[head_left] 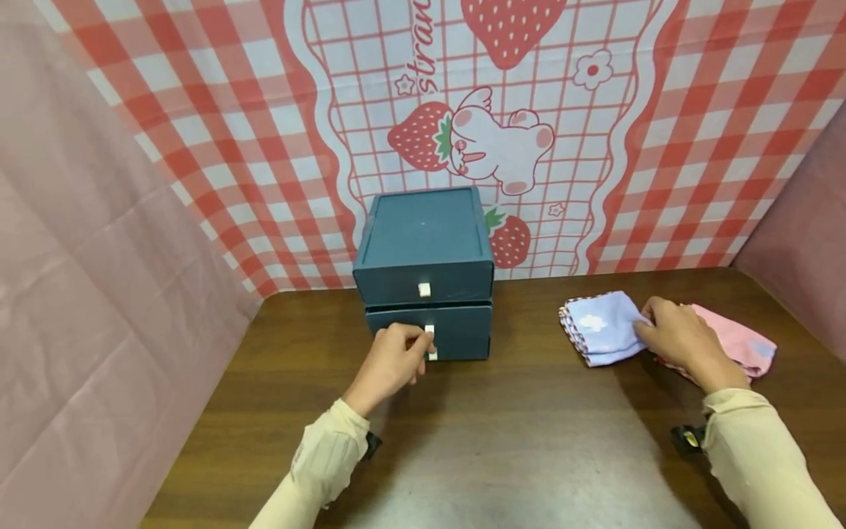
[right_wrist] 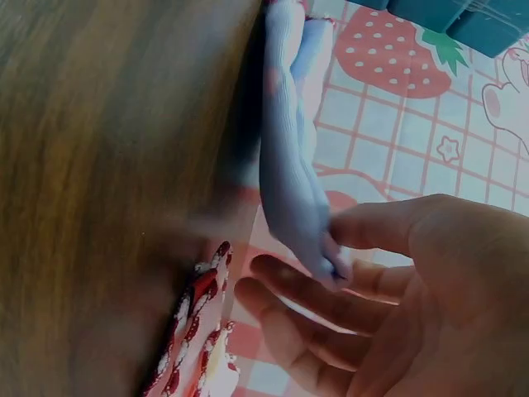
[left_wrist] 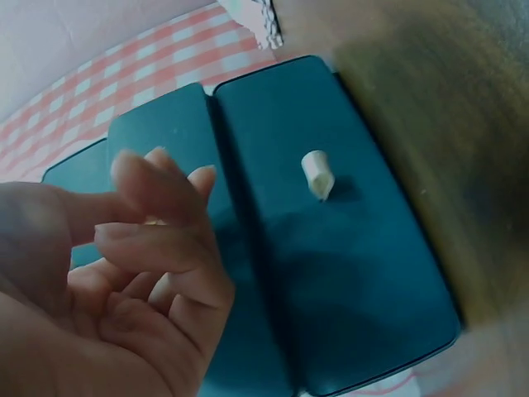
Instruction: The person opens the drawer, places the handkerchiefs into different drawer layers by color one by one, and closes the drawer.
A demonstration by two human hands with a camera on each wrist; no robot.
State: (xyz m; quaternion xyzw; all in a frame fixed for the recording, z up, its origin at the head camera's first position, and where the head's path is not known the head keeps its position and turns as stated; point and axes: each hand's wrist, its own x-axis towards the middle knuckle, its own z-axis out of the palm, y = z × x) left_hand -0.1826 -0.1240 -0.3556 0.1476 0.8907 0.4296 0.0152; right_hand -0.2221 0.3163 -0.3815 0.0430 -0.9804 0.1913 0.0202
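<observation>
A dark teal two-drawer box (head_left: 423, 228) stands against the backdrop, each drawer front bearing a small white knob. My left hand (head_left: 394, 360) is in front of the lower drawer (head_left: 465, 332), its fingers loosely curled and overlapping the lower knob (head_left: 430, 334) in the head view. From the left wrist, that knob (left_wrist: 317, 174) shows apart from the fingers. Right of the box, my right hand (head_left: 684, 338) pinches the edge of a folded light-blue cloth (head_left: 608, 327) between thumb and fingers (right_wrist: 364, 227). Beneath and beyond that hand lies a folded pink cloth (head_left: 740, 342).
A red-and-white checked backdrop (head_left: 264, 147) with strawberry pictures hangs behind the brown wooden table (head_left: 515, 455). Pink fabric (head_left: 99, 294) covers the left side, and more pink fabric (head_left: 793, 220) hangs at the right. Above the lower drawer front runs a dark gap.
</observation>
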